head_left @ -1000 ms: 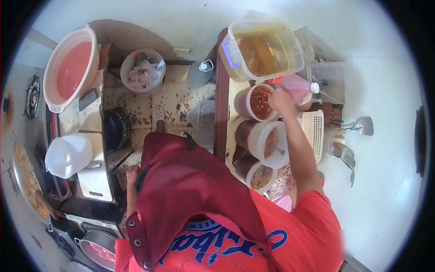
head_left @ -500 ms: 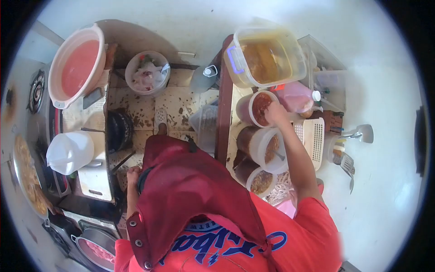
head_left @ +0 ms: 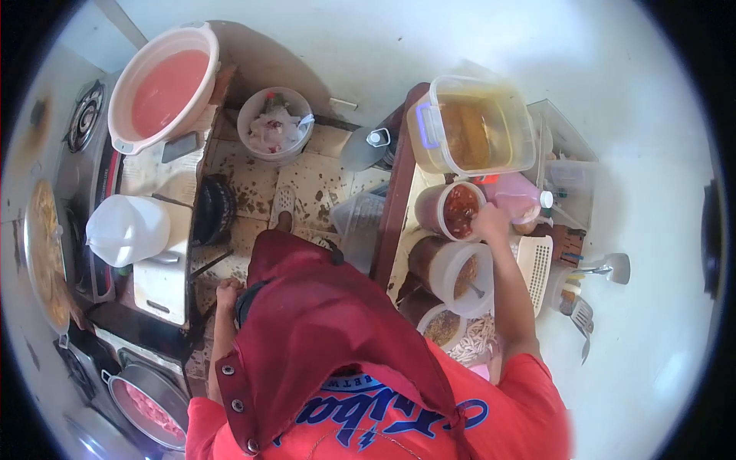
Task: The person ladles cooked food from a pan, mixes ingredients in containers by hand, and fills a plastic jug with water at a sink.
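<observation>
Reaching to the R side in the head view: R hand is at the near-right rim of the sauce tub, fingers bent over the edge, red sauce just L of the fingertips. Can't tell if they're pinching smth or only touching the rim; tips partly hidden. Tub sits on the R counter btwn the clear bin w/ amber liquid & the middle tub, which has a utensil handle inside. Pink jug w/ white cap is just beyond the R hand; white basket is R of the forearm. Pale strips lie nearer the body, L of the same arm.

L hand hangs low beside the maroon apron, fingers curled; can't tell if anything's in them. It's nr the cutting board, well apart from the sauce tub.
</observation>
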The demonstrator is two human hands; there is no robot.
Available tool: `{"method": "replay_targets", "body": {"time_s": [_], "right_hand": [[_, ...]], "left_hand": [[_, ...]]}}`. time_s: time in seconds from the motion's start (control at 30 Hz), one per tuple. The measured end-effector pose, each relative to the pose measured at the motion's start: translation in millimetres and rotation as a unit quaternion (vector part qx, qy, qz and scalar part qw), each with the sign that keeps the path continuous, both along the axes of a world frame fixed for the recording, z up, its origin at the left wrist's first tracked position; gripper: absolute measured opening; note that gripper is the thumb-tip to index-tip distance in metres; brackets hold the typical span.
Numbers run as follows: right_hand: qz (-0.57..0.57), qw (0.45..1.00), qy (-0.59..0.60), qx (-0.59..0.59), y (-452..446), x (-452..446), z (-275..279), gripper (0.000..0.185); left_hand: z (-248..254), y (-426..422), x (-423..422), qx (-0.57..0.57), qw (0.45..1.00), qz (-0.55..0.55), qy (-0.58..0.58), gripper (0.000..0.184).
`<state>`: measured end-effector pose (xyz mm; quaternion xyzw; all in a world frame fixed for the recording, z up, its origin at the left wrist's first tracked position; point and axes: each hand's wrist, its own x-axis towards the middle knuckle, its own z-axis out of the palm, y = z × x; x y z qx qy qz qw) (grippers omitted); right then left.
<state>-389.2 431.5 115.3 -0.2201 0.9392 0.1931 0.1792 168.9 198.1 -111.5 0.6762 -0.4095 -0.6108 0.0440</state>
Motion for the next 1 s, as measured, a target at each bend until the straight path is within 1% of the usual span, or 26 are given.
{"method": "replay_targets", "body": {"time_s": [0.07,0.1,0.13,0.2,0.23,0.27,0.33,0.43,0.47,0.53,0.63,0.73,0.77,0.8,0.83,0.87,0.93,1.0], "right_hand": [[-0.038,0.999,-0.013,-0.020,-4.1,-16.7,-6.4,0.033],[-0.058,0.998,-0.019,-0.027,-19.8,-9.2,5.5,0.032],[-0.077,0.996,-0.024,-0.033,-26.7,-4.4,11.6,0.032],[-0.042,0.997,-0.053,-0.026,-10.2,-10.2,-22.3,0.030],[-0.024,0.997,-0.066,-0.023,-9.9,-8.3,-27.3,0.029],[-0.018,0.998,-0.059,-0.009,-3.3,-8.2,-25.4,0.031],[-0.007,0.999,-0.044,0.016,-4.1,5.3,-0.5,0.033],[-0.028,0.998,-0.007,-0.063,-8.7,-7.1,5.6,0.034],[-0.043,0.997,-0.013,-0.057,-11.9,-7.2,4.0,0.034],[-0.071,0.996,-0.025,-0.044,-33.2,9.2,17.7,0.034],[0.005,0.998,-0.066,0.003,-6.1,6.0,-14.0,0.035],[0.006,1.000,-0.010,0.004,10.5,-12.3,-18.7,0.035],[-0.015,1.000,-0.004,-0.014,11.8,-16.5,-22.6,0.034],[-0.036,0.999,0.004,-0.033,-3.0,-14.9,-11.6,0.034],[-0.057,0.997,0.011,-0.049,-10.5,-14.8,-6.3,0.034],[-0.037,0.997,-0.012,-0.060,-4.9,-16.1,-16.4,0.033],[0.008,0.995,-0.056,-0.085,0.7,-19.5,-38.2,0.032],[0.018,0.998,-0.049,-0.043,14.6,-11.9,-36.0,0.031]], "left_hand": [[-8.1,-2.9,7.8,-0.012,0.998,-0.061,0.012,0.019],[-8.7,-2.5,8.4,-0.017,0.996,-0.091,0.018,0.018],[-9.5,0.5,9.1,-0.018,0.997,-0.071,0.024,0.018],[-7.7,2.3,9.3,-0.022,0.999,-0.028,0.037,0.016],[2.1,4.5,3.2,-0.007,1.000,0.020,0.022,0.015],[0.1,4.7,5.4,-0.005,1.000,0.009,0.025,0.016],[-3.2,1.5,9.9,-0.004,0.999,-0.012,0.030,0.019],[-10.2,7.9,11.9,-0.041,0.999,-0.005,0.024,0.020],[-14.5,9.0,13.6,-0.034,0.999,-0.002,0.023,0.020],[-27.6,10.5,20.2,-0.020,1.000,0.006,0.021,0.019],[-26.4,9.4,15.9,-0.031,0.999,-0.010,-0.010,0.018],[-32.3,6.8,22.2,-0.044,0.996,-0.078,0.001,0.021],[-35.8,3.8,25.6,-0.042,0.992,-0.120,-0.010,0.020],[-48.0,0.3,32.2,-0.039,0.986,-0.162,-0.020,0.019],[-48.9,-0.4,32.2,-0.035,0.978,-0.203,-0.031,0.019],[-50.0,4.6,32.3,-0.033,0.990,-0.135,-0.019,0.019],[-33.7,11.4,18.0,-0.034,0.999,0.009,0.007,0.019],[-18.6,9.0,12.9,-0.054,0.998,-0.035,-0.025,0.020]]}}
